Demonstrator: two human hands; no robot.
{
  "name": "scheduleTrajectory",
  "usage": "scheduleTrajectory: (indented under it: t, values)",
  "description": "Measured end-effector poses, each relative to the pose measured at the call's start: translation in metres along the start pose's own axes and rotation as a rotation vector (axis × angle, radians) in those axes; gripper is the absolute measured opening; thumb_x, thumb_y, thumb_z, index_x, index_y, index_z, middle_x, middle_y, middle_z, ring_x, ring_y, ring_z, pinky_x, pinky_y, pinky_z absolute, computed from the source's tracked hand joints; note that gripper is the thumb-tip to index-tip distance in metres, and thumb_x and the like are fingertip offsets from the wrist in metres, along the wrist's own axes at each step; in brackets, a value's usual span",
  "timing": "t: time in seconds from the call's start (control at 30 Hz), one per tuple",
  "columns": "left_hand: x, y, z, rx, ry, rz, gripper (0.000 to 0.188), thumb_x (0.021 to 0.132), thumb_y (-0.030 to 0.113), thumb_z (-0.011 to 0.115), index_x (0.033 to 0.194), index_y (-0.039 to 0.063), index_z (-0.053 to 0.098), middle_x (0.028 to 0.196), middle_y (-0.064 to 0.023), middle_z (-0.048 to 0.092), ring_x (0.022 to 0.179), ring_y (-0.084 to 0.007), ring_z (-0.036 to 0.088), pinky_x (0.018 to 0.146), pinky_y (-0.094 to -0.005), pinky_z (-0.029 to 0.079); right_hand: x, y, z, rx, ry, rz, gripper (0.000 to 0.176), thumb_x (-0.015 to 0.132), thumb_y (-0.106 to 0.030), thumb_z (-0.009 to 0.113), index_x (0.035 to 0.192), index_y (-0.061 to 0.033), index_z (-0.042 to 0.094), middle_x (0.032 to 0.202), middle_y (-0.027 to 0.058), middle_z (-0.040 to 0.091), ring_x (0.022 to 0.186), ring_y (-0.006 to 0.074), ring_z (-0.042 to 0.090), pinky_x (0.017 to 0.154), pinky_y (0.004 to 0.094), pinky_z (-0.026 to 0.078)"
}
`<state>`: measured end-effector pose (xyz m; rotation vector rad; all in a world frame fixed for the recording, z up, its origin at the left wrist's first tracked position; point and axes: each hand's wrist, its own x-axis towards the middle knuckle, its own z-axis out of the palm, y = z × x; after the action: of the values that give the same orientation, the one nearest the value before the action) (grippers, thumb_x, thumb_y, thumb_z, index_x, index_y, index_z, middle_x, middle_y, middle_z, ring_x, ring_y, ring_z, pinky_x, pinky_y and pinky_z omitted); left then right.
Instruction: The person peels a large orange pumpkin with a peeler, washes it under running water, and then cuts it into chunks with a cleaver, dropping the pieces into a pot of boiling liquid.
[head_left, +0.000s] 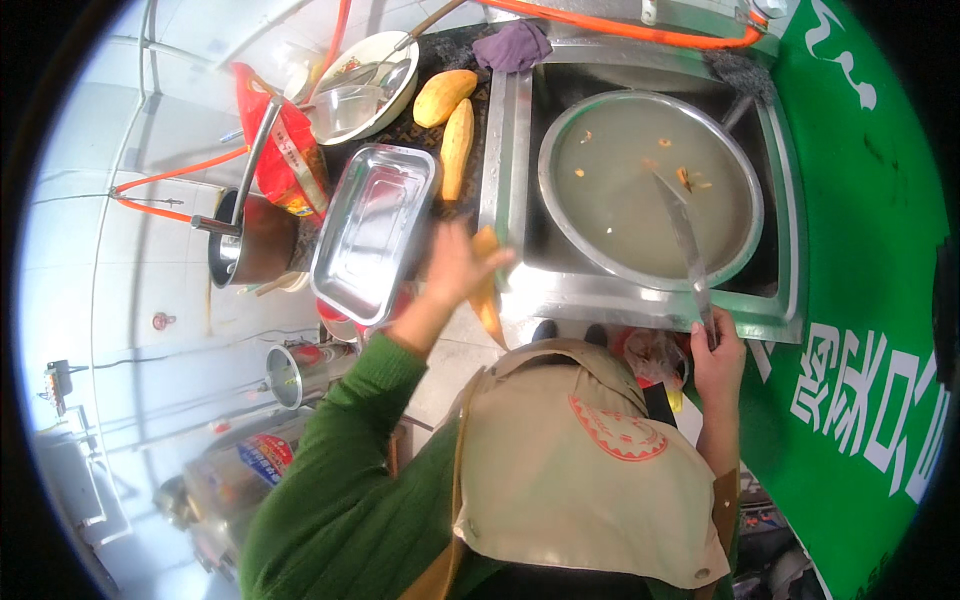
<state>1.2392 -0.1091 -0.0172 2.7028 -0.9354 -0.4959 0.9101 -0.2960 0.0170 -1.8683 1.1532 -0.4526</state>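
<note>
My left hand, blurred by motion, is over the counter's edge between the steel tray and the sink, with a long yellow-orange piece of peeled vegetable against its thumb side; whether it grips the piece is unclear. My right hand is closed on the handle of a knife, whose blade reaches over a large round steel basin of cloudy water. Small orange scraps float in the basin. Two peeled yellow vegetables lie on the dark counter behind my left hand.
An empty rectangular steel tray stands left of my left hand. Behind it are an enamel bowl with utensils, a red bag and a dark pot. The basin sits in a steel sink; a purple cloth lies at its corner.
</note>
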Motion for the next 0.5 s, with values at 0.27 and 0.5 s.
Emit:
scheduleTrajectory:
  t: [0.27, 0.5]
  values:
    - [-0.038, 0.018, -0.001, -0.445, 0.160, 0.263, 0.056, 0.071, 0.010, 0.076, 0.117, 0.001, 0.045, 0.111, -0.0159, 0.048, 0.108, -0.0310, 0.052, 0.091, -0.0386, 0.044, 0.006, -0.036, 0.022, -0.009, -0.095, -0.183, 0.033, 0.081, -0.010, 0.065, 0.113, -0.0081, 0.062, 0.081, 0.0137, 0.065, 0.068, 0.0244, 0.064, 0.065, 0.0334, 0.050]
    - [-0.046, 0.061, -0.025, -0.971, 0.030, 0.593, 0.046, 0.081, 0.018, 0.069, 0.120, 0.005, 0.048, 0.112, -0.0129, 0.055, 0.102, -0.0240, 0.057, 0.087, -0.0340, 0.047, -0.007, -0.080, 0.029, 0.082, -0.037, -0.734, 0.037, 0.068, 0.005, 0.069, 0.102, -0.0063, 0.063, 0.068, 0.0054, 0.061, 0.060, 0.0194, 0.061, 0.053, 0.0310, 0.047]
